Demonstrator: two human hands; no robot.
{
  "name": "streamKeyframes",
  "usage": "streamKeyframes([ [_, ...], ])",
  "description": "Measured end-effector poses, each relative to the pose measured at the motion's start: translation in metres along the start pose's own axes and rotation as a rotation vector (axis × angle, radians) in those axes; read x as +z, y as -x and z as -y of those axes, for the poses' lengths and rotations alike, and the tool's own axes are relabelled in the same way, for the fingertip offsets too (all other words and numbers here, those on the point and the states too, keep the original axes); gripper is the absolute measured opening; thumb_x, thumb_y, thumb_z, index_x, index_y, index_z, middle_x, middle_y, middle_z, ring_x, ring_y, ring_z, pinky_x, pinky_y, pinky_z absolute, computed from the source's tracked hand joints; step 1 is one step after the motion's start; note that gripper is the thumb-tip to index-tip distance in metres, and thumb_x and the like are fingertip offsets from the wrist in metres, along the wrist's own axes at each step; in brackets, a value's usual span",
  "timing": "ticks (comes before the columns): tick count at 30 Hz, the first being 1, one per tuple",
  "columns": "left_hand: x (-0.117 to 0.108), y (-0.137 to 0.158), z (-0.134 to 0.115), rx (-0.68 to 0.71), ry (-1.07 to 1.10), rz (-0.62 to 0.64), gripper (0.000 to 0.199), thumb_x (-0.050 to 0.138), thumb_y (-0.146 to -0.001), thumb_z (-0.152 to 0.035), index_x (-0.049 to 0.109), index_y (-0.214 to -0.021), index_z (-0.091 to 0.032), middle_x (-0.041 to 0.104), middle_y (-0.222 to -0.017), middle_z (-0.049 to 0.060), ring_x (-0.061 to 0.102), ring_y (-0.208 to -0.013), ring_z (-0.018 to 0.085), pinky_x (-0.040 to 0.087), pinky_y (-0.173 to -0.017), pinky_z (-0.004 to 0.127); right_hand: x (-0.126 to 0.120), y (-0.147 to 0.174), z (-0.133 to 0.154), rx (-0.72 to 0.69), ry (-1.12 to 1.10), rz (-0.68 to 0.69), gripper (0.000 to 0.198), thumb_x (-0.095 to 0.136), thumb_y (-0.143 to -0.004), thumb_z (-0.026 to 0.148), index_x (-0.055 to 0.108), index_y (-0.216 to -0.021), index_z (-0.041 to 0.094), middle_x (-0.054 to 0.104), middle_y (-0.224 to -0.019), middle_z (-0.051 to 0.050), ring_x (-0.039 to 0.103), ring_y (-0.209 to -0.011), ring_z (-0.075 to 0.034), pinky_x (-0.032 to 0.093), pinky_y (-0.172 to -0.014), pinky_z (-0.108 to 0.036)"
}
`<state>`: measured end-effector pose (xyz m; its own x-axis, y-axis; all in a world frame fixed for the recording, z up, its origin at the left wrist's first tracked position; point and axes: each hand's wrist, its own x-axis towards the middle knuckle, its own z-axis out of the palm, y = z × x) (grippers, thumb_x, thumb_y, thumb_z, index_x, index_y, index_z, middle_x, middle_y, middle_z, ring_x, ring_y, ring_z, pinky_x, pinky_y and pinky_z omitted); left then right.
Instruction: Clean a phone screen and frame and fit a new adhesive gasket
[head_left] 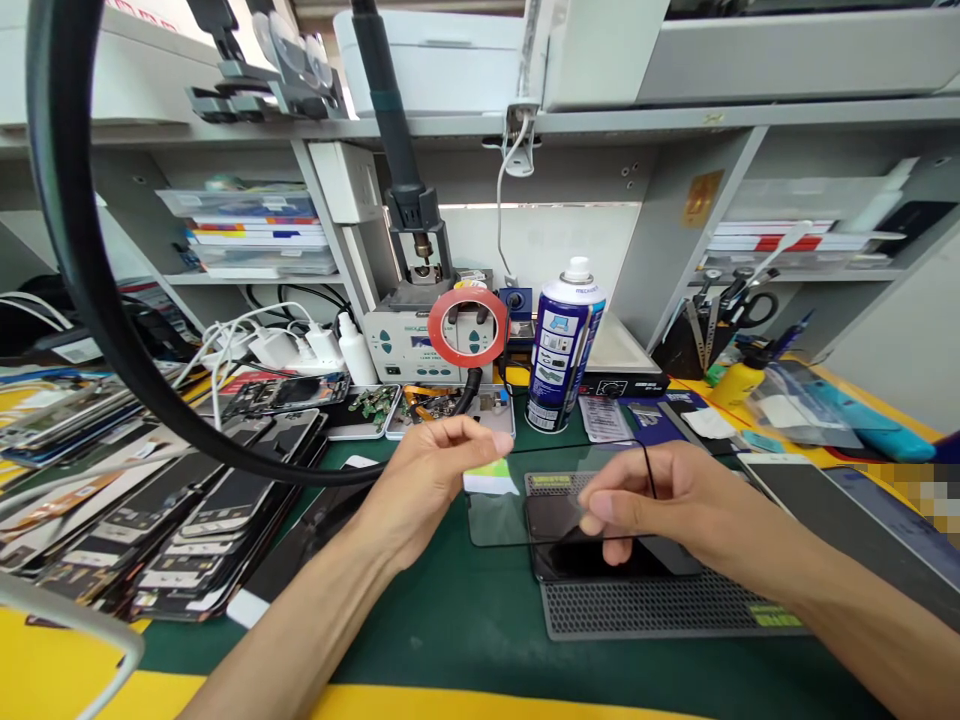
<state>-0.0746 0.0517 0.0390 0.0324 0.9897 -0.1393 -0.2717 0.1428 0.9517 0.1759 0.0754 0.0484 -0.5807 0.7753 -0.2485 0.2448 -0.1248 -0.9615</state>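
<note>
A clear, black-bordered glass screen panel [517, 520] is held up, tilted, above the bench. My left hand [427, 480] pinches its upper left corner between thumb and fingers, beside a small white and green tab [492, 476]. At the panel's right end, my right hand [645, 495] has its thumb in front and other fingers partly behind the black border, closed on it. Under the panel lies a dark phone screen [570, 560], partly hidden by my right hand, on a grey honeycomb-patterned mat [615, 612].
Stacked phone screens [217, 530] fill the left side. A blue and white spray can [564, 345], a red tape roll [466, 328] and a soldering station [405, 345] stand behind. A thick black cable [67, 250] loops across the left. More panels [817, 520] lie right, near a tool holder [694, 335].
</note>
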Motion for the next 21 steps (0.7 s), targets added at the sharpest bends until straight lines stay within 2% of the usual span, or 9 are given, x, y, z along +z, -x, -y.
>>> streamKeyframes([
  [4,-0.009,-0.004,-0.003,0.075,0.069,-0.048,0.031,0.084,-0.077,-0.036,0.063,-0.062,-0.017,0.056,-0.063,-0.003,0.050,-0.062,0.010,0.043,-0.066,0.024,-0.006,0.001,-0.001,-0.009,-0.045,-0.063,0.034,0.082,-0.079,0.051,0.078,-0.086,0.018,0.076,-0.081,-0.007,0.070,-0.066,-0.018,0.054,-0.066,-0.029],
  [7,-0.010,-0.004,-0.002,0.090,0.114,-0.047,0.029,0.077,-0.084,-0.040,0.068,-0.069,-0.017,0.058,-0.068,-0.002,0.050,-0.063,0.010,0.044,-0.064,0.023,-0.007,0.000,-0.001,-0.029,-0.112,-0.103,0.033,0.084,-0.077,0.050,0.078,-0.086,0.018,0.076,-0.081,-0.007,0.070,-0.065,-0.018,0.055,-0.065,-0.029],
  [10,-0.005,-0.001,0.000,0.029,0.174,0.099,0.032,0.067,-0.091,-0.047,0.077,-0.088,-0.016,0.068,-0.086,0.006,0.057,-0.074,0.014,0.049,-0.070,0.027,-0.005,-0.001,0.001,-0.046,-0.151,-0.121,0.033,0.085,-0.075,0.048,0.078,-0.085,0.017,0.077,-0.084,-0.009,0.070,-0.065,-0.019,0.055,-0.063,-0.030],
  [14,0.003,0.006,0.002,-0.029,0.115,0.290,0.028,0.073,-0.088,-0.035,0.078,-0.109,-0.018,0.073,-0.113,0.012,0.064,-0.090,0.020,0.052,-0.075,0.030,-0.002,0.002,0.003,-0.043,-0.162,-0.108,0.031,0.083,-0.078,0.046,0.078,-0.087,0.017,0.078,-0.085,-0.009,0.070,-0.065,-0.017,0.056,-0.064,-0.029],
  [21,0.006,0.007,0.011,-0.099,0.078,0.450,0.032,0.072,-0.088,-0.026,0.075,-0.118,-0.014,0.073,-0.120,0.018,0.068,-0.098,0.026,0.055,-0.080,0.034,-0.001,0.004,0.004,-0.070,-0.180,-0.054,0.030,0.082,-0.081,0.045,0.077,-0.089,0.016,0.077,-0.086,-0.008,0.069,-0.065,-0.015,0.056,-0.064,-0.027],
])
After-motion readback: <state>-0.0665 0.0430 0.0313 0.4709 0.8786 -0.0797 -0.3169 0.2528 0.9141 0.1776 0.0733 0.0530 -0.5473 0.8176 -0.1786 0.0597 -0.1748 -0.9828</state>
